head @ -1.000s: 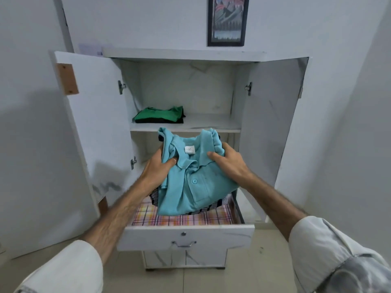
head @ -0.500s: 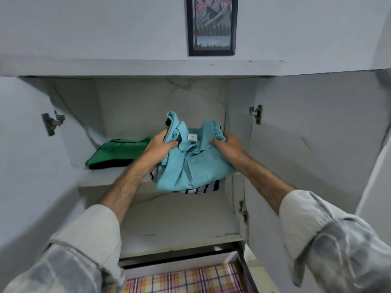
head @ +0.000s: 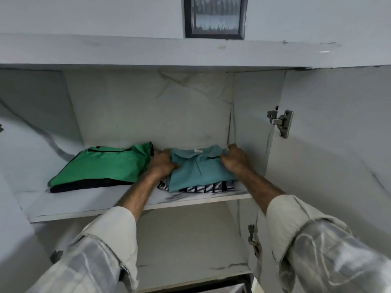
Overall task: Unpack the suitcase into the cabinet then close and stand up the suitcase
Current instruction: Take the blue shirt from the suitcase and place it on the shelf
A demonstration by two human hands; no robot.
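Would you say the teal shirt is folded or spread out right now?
Folded: the teal shirt lies as a compact rectangle, collar up, on a striped garment on the shelf.

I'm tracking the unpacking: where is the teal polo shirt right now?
The teal polo shirt lies on the cabinet shelf, right half, atop a striped garment, beside the green shirt, with a hand at each side.
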